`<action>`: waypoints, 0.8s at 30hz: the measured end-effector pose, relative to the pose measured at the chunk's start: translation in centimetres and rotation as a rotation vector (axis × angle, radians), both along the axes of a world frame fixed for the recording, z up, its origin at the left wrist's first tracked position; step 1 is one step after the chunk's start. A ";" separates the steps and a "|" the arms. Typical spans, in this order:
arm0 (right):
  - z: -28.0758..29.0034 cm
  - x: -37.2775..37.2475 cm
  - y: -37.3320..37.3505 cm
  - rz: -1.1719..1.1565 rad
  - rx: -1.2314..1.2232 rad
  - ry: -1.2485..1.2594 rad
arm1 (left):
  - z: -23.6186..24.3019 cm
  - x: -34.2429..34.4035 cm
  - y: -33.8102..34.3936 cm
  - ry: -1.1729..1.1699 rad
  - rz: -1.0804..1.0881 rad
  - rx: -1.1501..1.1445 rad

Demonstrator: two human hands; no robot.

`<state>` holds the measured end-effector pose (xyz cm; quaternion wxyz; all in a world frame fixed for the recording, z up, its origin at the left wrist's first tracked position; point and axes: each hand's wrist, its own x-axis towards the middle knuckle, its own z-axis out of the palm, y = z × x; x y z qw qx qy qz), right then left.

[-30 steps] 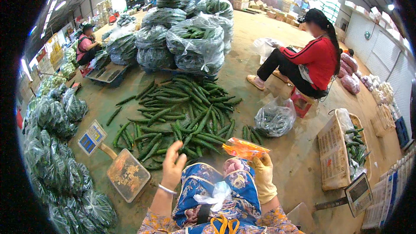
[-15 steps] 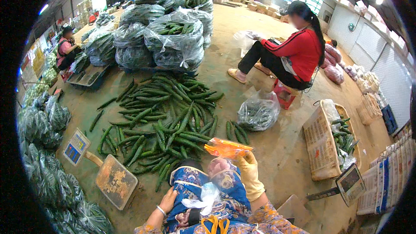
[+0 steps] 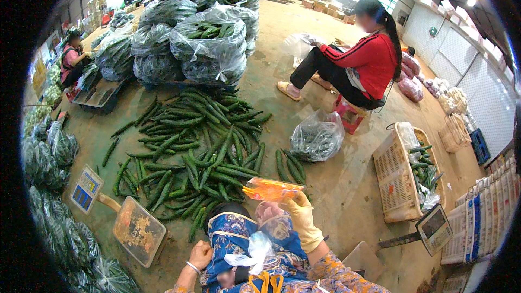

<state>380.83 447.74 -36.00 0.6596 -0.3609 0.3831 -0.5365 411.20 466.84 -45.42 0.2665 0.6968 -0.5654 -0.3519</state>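
My right hand [image 3: 303, 218], in a pale yellow glove, grips one end of a flat, clear plastic packet with something orange in it [image 3: 271, 190]. What the orange contents are, I cannot make out. The packet is held above my right knee, at the near edge of a large pile of cucumbers [image 3: 190, 146] on the floor. My bare left hand [image 3: 201, 254], a white bangle at its wrist, is curled into a fist beside my left thigh, and nothing shows in it. A knotted white plastic bag [image 3: 259, 249] lies on my blue patterned apron [image 3: 230, 239].
Scales stand to the left [image 3: 139, 229] and right [image 3: 434, 230]. Bagged cucumbers are stacked beyond the pile [image 3: 209, 49] and along the left. A crate of cucumbers [image 3: 396, 184] and a filled bag [image 3: 317, 138] lie to the right, near a seated person in red [image 3: 369, 59].
My left hand has slid off my thigh to its outer side and curled up. The packet has moved slightly left in my right hand and been levelled. The whole view has shifted a little.
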 end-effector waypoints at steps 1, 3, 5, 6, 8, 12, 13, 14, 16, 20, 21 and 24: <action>0.0 0.1 0.0 0.009 0.005 0.011 | 0.7 -0.1 -0.3 0.023 -0.005 -0.008; 0.0 0.3 -0.1 0.011 0.008 0.010 | 1.5 -0.1 -0.9 0.067 -0.031 -0.054; 0.3 0.7 -0.2 0.010 0.013 0.001 | 1.9 0.0 -1.4 0.111 -0.073 -0.134; 0.6 0.9 -0.2 0.008 0.018 -0.007 | 2.3 0.0 -1.7 0.109 -0.102 -0.123; 1.1 1.3 -0.1 0.009 0.028 -0.021 | 3.3 -0.2 -2.6 0.107 -0.161 -0.101; 0.8 1.4 -0.2 0.019 0.041 -0.010 | 4.0 -0.4 -3.4 0.145 -0.204 -0.054; 0.5 1.4 -0.3 0.020 0.044 0.001 | 3.9 -0.4 -3.5 0.157 -0.203 -0.032; 0.3 1.4 -0.3 0.031 0.041 -0.014 | 3.9 -0.4 -3.5 0.170 -0.202 -0.010; 0.1 1.2 -0.2 0.050 0.036 -0.042 | 4.4 -1.6 -3.4 0.310 -0.080 0.028; 2.3 2.2 0.3 0.080 0.059 -0.082 | 2.8 -2.9 -2.5 0.222 -0.042 -0.044; 0.5 2.0 0.2 0.060 0.053 -0.044 | 2.7 -3.2 -2.5 0.182 -0.032 -0.058; -0.4 1.9 0.2 0.077 0.089 0.002 | 3.8 -3.3 -2.8 0.172 -0.053 0.000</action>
